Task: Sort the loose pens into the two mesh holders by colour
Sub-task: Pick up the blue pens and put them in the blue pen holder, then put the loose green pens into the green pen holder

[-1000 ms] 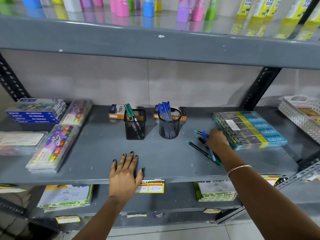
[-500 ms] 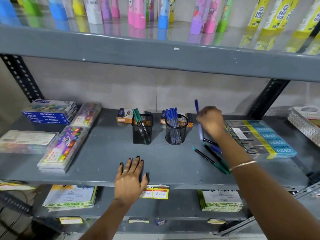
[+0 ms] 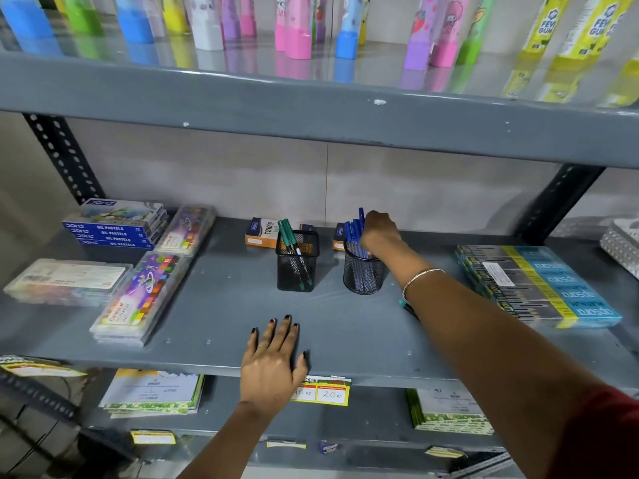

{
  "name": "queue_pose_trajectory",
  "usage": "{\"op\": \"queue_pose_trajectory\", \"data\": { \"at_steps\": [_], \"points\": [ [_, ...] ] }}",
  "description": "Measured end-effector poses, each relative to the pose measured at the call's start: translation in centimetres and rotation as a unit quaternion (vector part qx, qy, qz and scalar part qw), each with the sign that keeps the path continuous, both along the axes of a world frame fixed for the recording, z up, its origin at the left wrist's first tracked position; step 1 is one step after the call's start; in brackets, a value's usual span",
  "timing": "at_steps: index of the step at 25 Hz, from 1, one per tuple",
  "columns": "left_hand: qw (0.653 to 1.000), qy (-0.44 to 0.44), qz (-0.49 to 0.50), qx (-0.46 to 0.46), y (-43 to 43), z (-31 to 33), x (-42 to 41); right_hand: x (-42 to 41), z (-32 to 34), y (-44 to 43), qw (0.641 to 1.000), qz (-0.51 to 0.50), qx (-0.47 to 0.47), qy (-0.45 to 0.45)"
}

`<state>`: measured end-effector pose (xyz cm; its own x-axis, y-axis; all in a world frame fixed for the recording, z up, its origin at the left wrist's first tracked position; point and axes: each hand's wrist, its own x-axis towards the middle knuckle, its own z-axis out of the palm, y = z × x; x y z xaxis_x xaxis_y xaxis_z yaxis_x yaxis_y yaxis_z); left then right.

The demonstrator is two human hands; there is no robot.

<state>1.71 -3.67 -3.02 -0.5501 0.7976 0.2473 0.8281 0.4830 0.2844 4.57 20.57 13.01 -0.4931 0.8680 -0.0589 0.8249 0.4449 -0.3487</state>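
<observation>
On the grey middle shelf [image 3: 214,305] your right hand [image 3: 378,231] is up over the round mesh holder [image 3: 363,271], fingers bunched together at the rim around the blue pens [image 3: 354,233]; one blue pen [image 3: 361,217] sticks up higher than the rest right beside your knuckles, and your fingers look closed on it, though the grip itself is hidden behind the hand. Just left of it, apart from it, stands the square mesh holder [image 3: 297,262] with the green pens [image 3: 288,233] leaning toward the left inside. Behind the two holders lie orange pen boxes [image 3: 261,233], flat against the back of the shelf.

Your left hand [image 3: 275,361] lies flat at the front edge of the shelf, palm down, fingers spread and holding nothing. Under your right forearm you can see only the tip of a loose pen [image 3: 404,305] with a green end; how many loose pens lie there cannot be told, since the arm covers them.

To the right lies a wrapped pack of pencils [image 3: 539,285] with a blue and yellow band. To the left are oil pastel boxes [image 3: 114,226] stacked at the back, and clear plastic colour cases [image 3: 141,295] nearer the front. Coloured bottles [image 3: 297,25] stand blurred on the shelf above
</observation>
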Motion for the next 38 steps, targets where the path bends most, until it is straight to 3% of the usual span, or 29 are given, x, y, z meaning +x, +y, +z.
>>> {"op": "queue_pose_trajectory", "data": {
  "at_steps": [4,11,15,18,26,32,38],
  "points": [
    [1.0,0.005,-0.008,0.011,0.3,-0.4,-0.1,0.4,0.4,-0.2,1.0,0.004,0.012,-0.026],
    [0.999,0.031,-0.008,0.02,0.3,-0.8,-0.2,6.8,3.4,3.0,0.998,-0.039,0.018,0.05],
    [0.999,0.03,-0.005,0.016,0.2,-0.6,-0.2,11.8,-1.3,1.2,0.999,-0.039,-0.022,-0.005],
    [1.0,0.027,-0.003,0.009,0.1,-0.4,-0.2,13.3,-4.5,-0.9,0.995,-0.027,0.003,-0.098],
    [1.0,0.026,-0.004,-0.001,0.1,-0.1,-0.1,12.9,-6.7,-3.8,0.986,-0.005,0.048,-0.16],
    [1.0,0.021,-0.002,-0.005,0.0,-0.2,-0.2,9.9,-8.3,-7.2,0.981,0.084,0.061,-0.163],
    [1.0,0.019,0.002,-0.008,0.1,0.1,0.0,9.6,-7.5,-6.6,0.989,0.004,0.054,-0.135]
  ]
}}
